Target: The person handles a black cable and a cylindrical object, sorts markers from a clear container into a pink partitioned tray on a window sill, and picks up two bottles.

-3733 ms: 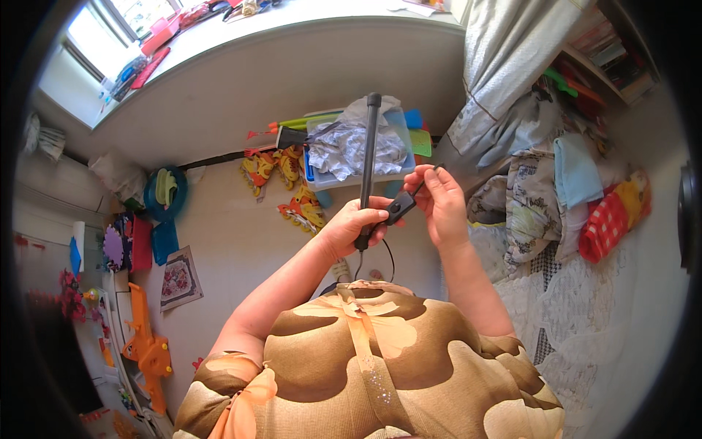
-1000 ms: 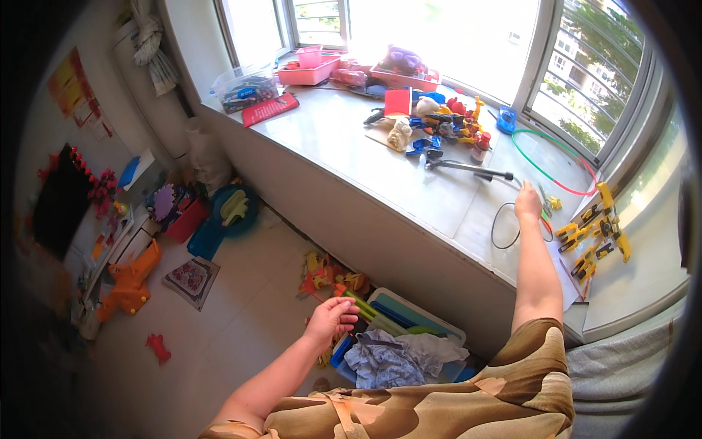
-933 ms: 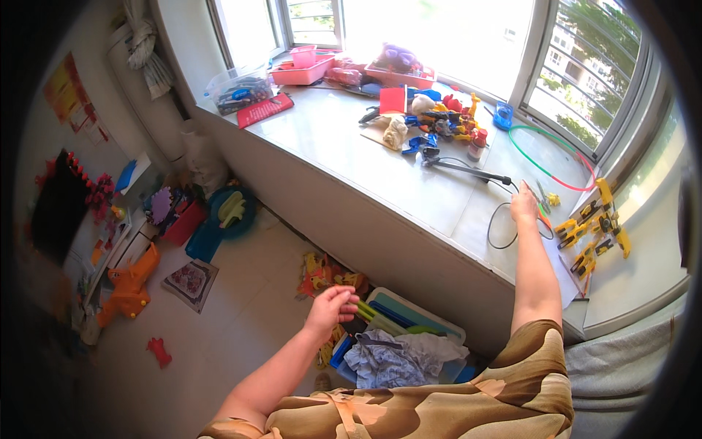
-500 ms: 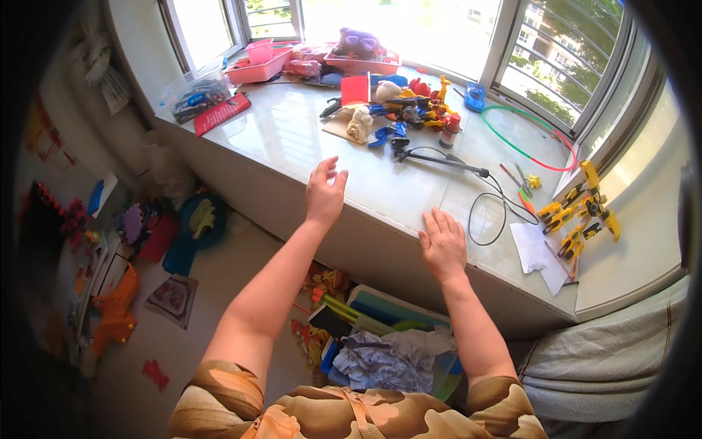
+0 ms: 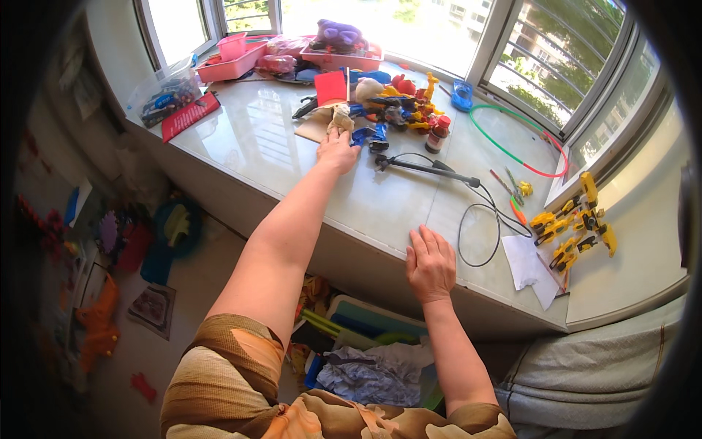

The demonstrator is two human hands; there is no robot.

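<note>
Lying on the windowsill (image 5: 252,150) beside a blue toy (image 5: 378,137), the cream item (image 5: 341,117) meets the fingertips of the left hand (image 5: 338,152); grip cannot be confirmed. Step in hand appears to be contact; a lift would call for fingers closing clear of the blue toy. The right hand (image 5: 431,265) rests palm-down, fingers extended, at the front edge, grasping nothing visible.

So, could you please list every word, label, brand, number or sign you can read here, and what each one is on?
No text is clear enough to quote.
Red flat packet: pale marks, too small to read.
Red-capped bottle: its label is too small to read.
Beige object by the left hand: no writing visible.
</note>
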